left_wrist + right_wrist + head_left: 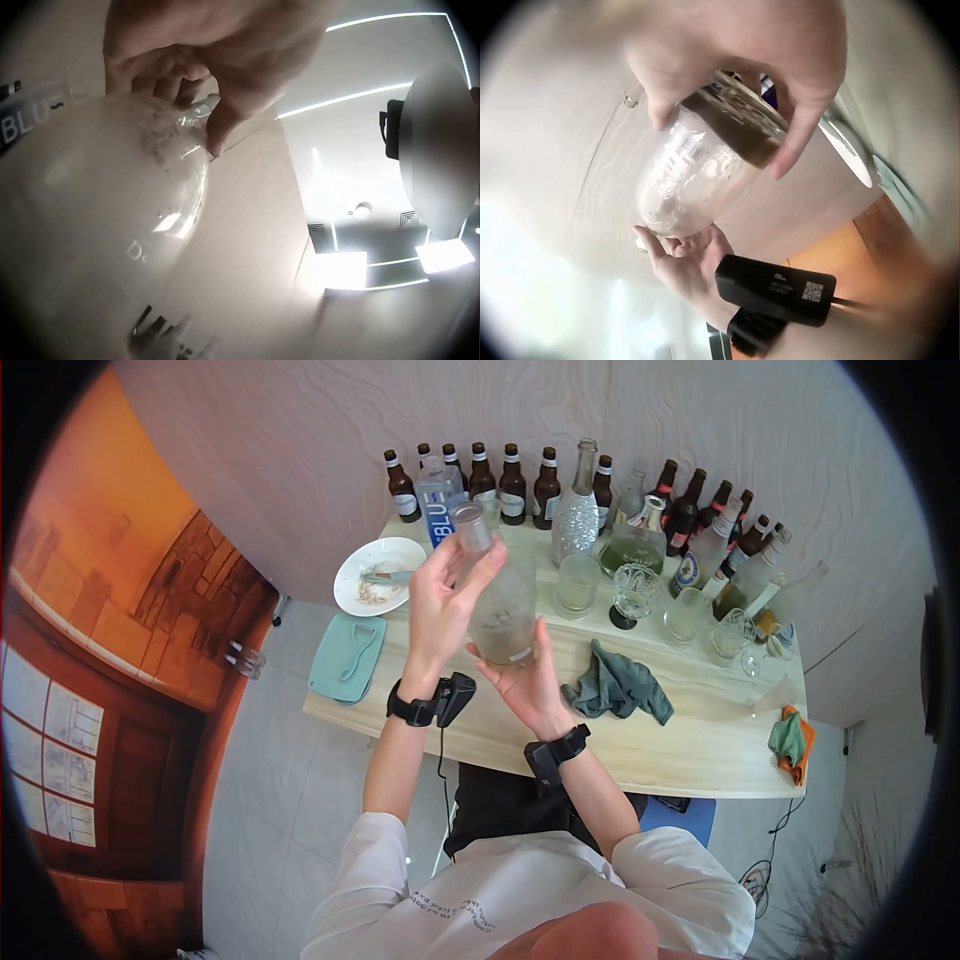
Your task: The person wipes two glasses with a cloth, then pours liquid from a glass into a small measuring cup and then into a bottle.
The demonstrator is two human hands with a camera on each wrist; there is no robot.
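Both my hands hold a clear glass bottle [505,615] tilted above the table. My left hand [440,605] grips it at the neck, thumb on one side and fingers on the other. Lower down, my right hand [527,688] holds the base, with thumb and fingers spread around it. Murky liquid [739,124] shows at the base end in the right wrist view. In the left wrist view the rounded glass body [82,217] fills the lower left, with small specks near the shoulder. A blue-lettered clear bottle [437,500] stands just behind my left hand.
Several brown beer bottles [512,485] line the table's back edge. Drinking glasses [577,585] and more bottles crowd the right. A white plate [347,575] and a teal board [330,670] with a peeler lie left. A grey-green cloth [620,685] lies right of my hands.
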